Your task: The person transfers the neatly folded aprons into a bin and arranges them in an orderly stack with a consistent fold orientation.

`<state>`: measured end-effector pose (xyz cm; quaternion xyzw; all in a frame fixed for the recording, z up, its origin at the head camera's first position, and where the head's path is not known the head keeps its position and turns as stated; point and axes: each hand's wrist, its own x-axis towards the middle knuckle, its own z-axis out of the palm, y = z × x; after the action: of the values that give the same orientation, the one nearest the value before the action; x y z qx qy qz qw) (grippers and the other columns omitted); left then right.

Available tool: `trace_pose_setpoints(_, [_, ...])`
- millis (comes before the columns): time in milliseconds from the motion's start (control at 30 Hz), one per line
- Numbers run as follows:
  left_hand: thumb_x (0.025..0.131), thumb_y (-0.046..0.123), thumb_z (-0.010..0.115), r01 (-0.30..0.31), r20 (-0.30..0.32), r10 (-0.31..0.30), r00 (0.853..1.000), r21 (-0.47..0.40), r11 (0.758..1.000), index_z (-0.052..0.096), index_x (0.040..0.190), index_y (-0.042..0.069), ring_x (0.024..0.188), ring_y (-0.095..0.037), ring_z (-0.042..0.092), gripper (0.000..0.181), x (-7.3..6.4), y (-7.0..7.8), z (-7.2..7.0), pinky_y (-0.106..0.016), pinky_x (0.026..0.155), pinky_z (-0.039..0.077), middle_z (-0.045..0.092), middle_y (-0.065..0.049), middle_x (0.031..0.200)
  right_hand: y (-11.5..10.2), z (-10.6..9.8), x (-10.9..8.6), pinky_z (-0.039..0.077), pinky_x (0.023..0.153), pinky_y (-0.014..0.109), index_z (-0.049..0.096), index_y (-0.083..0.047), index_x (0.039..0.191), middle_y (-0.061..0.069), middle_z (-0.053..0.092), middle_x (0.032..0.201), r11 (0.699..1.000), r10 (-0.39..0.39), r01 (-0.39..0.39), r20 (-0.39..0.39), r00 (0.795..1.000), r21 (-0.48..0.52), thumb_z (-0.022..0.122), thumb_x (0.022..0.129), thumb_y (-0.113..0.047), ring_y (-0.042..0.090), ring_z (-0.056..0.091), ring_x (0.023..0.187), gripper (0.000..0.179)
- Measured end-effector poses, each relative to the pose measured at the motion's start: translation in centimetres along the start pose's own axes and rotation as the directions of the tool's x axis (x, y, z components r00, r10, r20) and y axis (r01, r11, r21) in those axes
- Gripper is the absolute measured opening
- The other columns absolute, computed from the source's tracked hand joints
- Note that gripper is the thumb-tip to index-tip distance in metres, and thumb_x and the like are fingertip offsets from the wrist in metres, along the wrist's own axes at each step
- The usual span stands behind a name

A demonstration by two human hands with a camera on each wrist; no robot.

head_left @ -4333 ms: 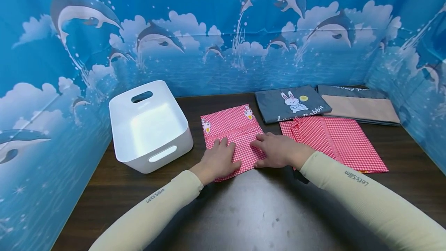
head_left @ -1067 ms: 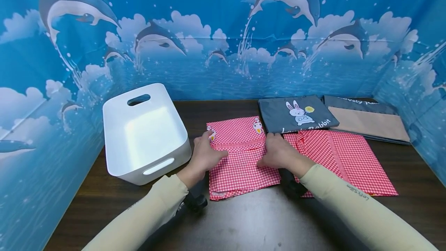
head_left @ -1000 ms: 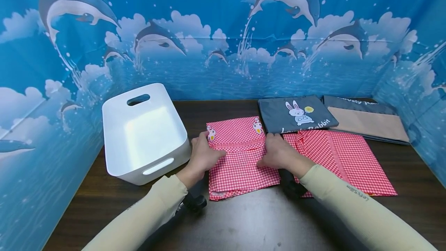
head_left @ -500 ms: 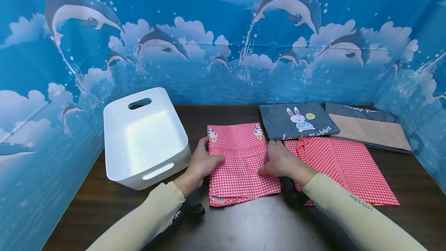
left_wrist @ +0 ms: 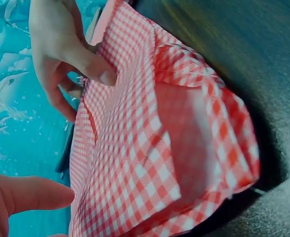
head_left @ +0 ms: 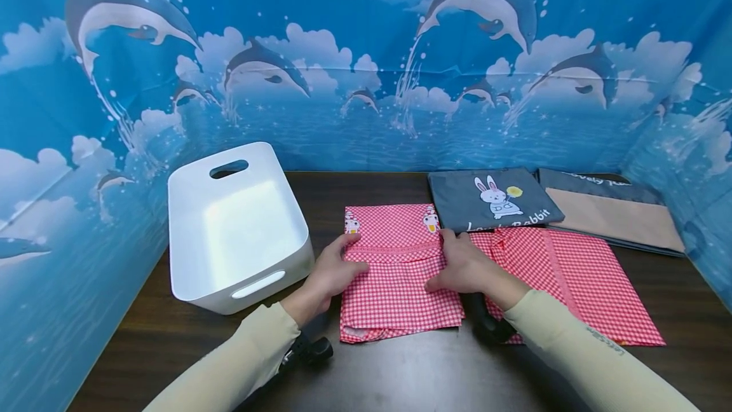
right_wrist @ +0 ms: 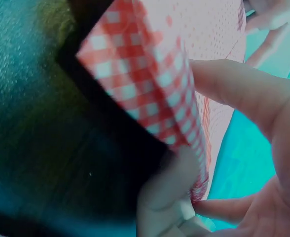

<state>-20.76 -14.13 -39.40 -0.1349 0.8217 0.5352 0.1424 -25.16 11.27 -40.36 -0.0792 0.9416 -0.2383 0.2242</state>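
Note:
A folded red-and-white checked cloth (head_left: 394,291) lies on the table, with small printed rabbits at its far corners. My left hand (head_left: 334,269) is at its left edge, thumb over the top, fingers spread along the side. In the left wrist view that thumb (left_wrist: 46,193) reaches the edge of the cloth. My right hand (head_left: 460,266) holds the right edge; the right wrist view shows the thumb (right_wrist: 219,79) on top and curled fingers (right_wrist: 169,182) against the side and underneath. Loose layers open at the cloth's near end (left_wrist: 189,138).
A white plastic bin (head_left: 240,227) with handle slots stands left. To the right lie another red checked cloth (head_left: 589,272), a folded dark grey cloth (head_left: 492,199) with a rabbit, and a grey and tan folded cloth (head_left: 617,212). A dolphin-print curtain (head_left: 366,126) hangs behind.
Both hands have gone from lying flat on top of the cloth to its two sides. The cloth now lies straighter and shows more length. Over the last half second there is little movement.

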Motion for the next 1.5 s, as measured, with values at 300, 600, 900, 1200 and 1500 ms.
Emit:
trace_pose_setpoints(300, [0.095,-0.002,0.068,0.019,0.019,-0.020,1.000,0.010,1.000,0.054,0.156,0.012,0.153,-0.044,0.043,0.065,-0.1,0.0,0.1,-0.064,0.125,0.038,0.041,-0.023,0.169,0.7,0.0,0.3,0.040,0.123,0.065,0.022,-0.001,0.170,0.032,0.044,0.164,0.991,-0.067,0.066,0.004,0.998,0.121,0.094,0.076,-0.048,0.048,0.044,0.150,0.128])
trace_pose_setpoints(600, [0.094,-0.003,0.067,0.057,0.027,-0.057,0.998,0.020,0.998,0.054,0.156,0.012,0.155,-0.043,0.041,0.065,-0.1,0.1,-0.1,-0.064,0.126,0.035,0.041,-0.023,0.169,-0.8,-0.9,-1.5,0.029,0.129,0.066,0.011,-0.013,0.174,0.025,0.030,0.175,0.904,-0.094,0.070,0.037,0.995,0.422,0.081,0.094,-0.036,0.045,0.030,0.162,0.110])
trace_pose_setpoints(900, [0.094,-0.001,0.068,0.043,-0.006,-0.043,0.999,0.029,0.999,0.059,0.151,0.013,0.149,-0.042,0.047,0.059,0.2,-0.6,0.2,-0.065,0.123,0.038,0.048,-0.022,0.164,-0.3,0.2,-1.5,0.038,0.123,0.064,0.063,-0.014,0.145,0.019,0.054,0.159,0.917,-0.143,0.125,0.020,0.990,0.378,0.077,0.094,-0.010,0.040,0.047,0.148,0.053])
trace_pose_setpoints(1200, [0.094,0.006,0.071,0.027,-0.072,-0.021,0.997,0.087,0.996,0.063,0.145,0.013,0.142,-0.041,0.053,0.052,0.3,-1.1,1.1,-0.063,0.118,0.044,0.052,-0.021,0.160,0.1,0.6,-1.0,0.039,0.120,0.065,0.064,-0.014,0.140,0.019,0.052,0.160,0.916,-0.073,0.048,0.047,0.996,0.398,0.074,0.094,-0.004,0.038,0.047,0.146,0.048])
trace_pose_setpoints(1500, [0.094,0.013,0.073,0.022,-0.067,-0.016,0.998,0.090,0.996,0.065,0.143,0.015,0.142,-0.038,0.054,0.050,0.8,-1.6,0.9,-0.061,0.119,0.044,0.055,-0.019,0.159,0.1,0.7,-0.7,0.037,0.122,0.065,0.063,-0.015,0.142,0.019,0.050,0.162,0.912,-0.047,0.011,0.078,0.996,0.409,0.073,0.096,-0.007,0.038,0.046,0.146,0.048])
